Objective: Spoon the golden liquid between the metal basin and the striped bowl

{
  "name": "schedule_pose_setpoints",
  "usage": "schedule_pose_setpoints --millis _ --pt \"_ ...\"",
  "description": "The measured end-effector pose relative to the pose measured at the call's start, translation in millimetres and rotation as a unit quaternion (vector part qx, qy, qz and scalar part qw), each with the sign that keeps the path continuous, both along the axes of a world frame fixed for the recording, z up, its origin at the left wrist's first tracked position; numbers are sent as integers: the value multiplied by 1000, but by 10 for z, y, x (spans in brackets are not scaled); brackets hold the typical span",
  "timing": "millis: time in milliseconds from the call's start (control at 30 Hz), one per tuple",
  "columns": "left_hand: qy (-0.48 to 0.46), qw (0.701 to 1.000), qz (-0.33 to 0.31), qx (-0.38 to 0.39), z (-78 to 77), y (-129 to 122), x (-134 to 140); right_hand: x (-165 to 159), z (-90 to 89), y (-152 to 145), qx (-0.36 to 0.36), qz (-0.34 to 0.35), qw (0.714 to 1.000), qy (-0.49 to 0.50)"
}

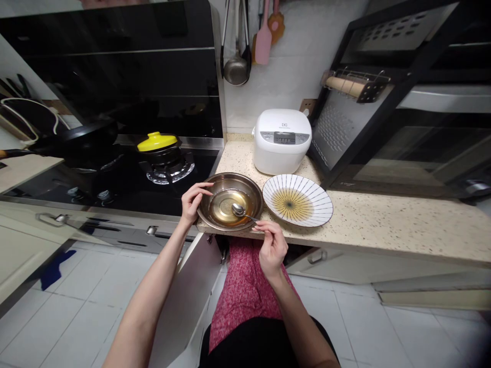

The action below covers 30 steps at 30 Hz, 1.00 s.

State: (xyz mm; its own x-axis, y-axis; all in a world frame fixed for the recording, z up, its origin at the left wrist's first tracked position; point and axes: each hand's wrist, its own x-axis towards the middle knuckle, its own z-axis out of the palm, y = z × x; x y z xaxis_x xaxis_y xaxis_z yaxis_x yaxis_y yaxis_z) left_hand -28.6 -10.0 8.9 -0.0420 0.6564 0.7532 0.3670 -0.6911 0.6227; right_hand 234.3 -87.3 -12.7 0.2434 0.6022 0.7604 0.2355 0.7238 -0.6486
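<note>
A wide stainless steel bowl (205,210) stands on the counter near its front edge, with a shallow clear yellowish liquid inside. My left hand (192,202) grips the bowl's left rim, fingers reaching over the edge. Between the thumb and fingers of my right hand (273,247) is the handle of a metal spoon (238,209). The spoon's head hangs over the right part of the bowl; whether it touches the liquid I cannot tell. Just right of the bowl lies a white plate (320,208) with dark radiating lines and a yellowish brown middle.
Behind the plate sits a white rice cooker (283,153). A gas stove on the left carries a pot with a yellow lid (157,141) and a black wok (90,134). A black rack with an oven (422,153) occupies the right. Below the counter, a cabinet door (187,301) hangs open.
</note>
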Motion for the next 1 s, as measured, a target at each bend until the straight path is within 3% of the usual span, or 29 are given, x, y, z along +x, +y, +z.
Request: schedule_pose_setpoints --millis 367,1000 --pt "1 1000 1 -1 -10 5 -7 33 -76 -9 -17 21 999 46" --pt "7 1000 10 -10 8 2 2 227 115 -40 15 -44 997 61"
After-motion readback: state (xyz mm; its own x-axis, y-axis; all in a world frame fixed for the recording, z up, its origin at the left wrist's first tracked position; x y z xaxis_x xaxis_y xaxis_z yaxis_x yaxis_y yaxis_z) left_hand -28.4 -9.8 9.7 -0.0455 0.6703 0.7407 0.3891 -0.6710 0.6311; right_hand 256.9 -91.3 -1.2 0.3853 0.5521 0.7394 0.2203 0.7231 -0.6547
